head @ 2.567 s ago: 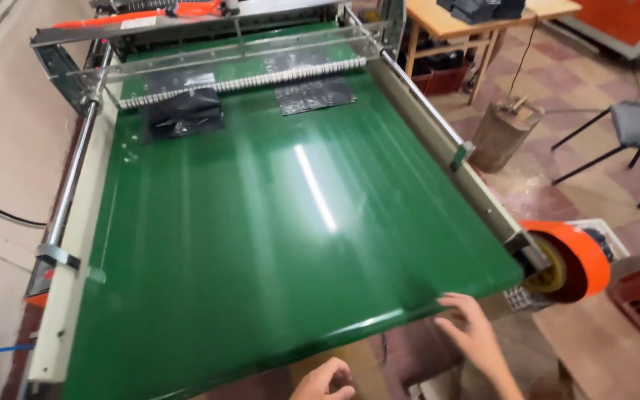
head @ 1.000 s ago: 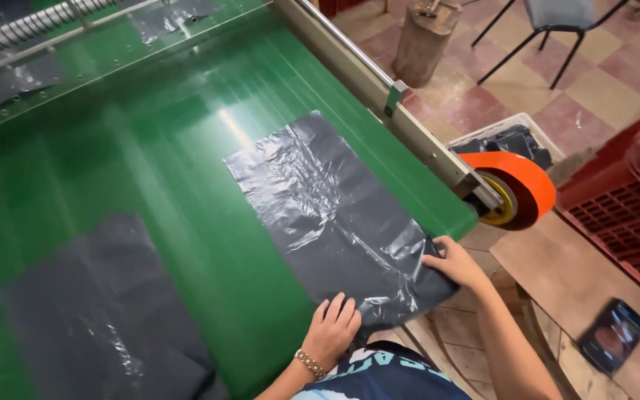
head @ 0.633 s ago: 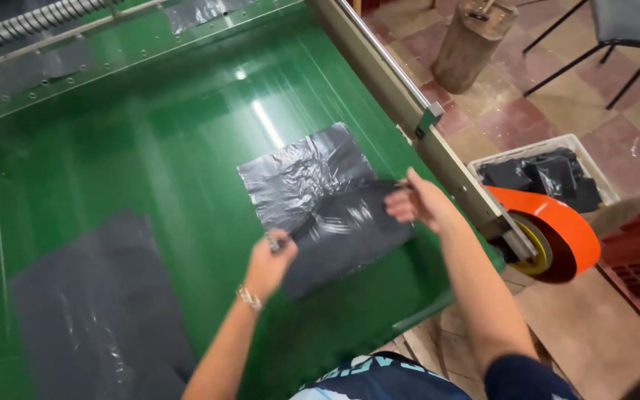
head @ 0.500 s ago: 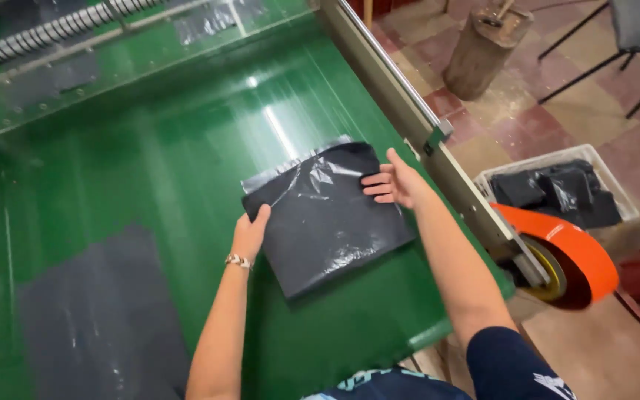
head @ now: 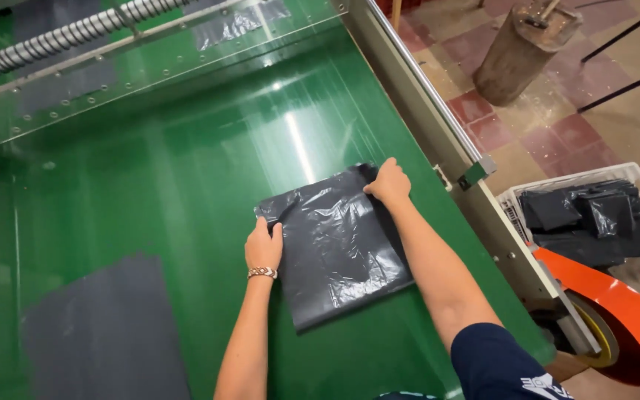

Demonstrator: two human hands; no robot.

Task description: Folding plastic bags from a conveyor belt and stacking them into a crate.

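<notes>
A folded black plastic bag [head: 338,248] lies on the green conveyor belt [head: 187,192]. My left hand [head: 264,244] rests flat on the bag's left edge, with a bracelet on the wrist. My right hand [head: 389,183] presses on the bag's far right corner, near the belt's metal side rail [head: 438,141]. Both hands lie on the plastic rather than gripping it. A second black bag [head: 105,333] lies flat on the belt at the lower left.
A white crate [head: 594,222] of folded black bags stands on the floor to the right. An orange roll [head: 616,318] is mounted at the machine's near right corner. A wooden stump [head: 516,52] stands on the tiled floor. A roller bar [head: 75,33] crosses the belt's far end.
The bag lay unfolded and larger on the belt; my hands folded it in half and moved it farther up the belt. Now both hands press it flat.
</notes>
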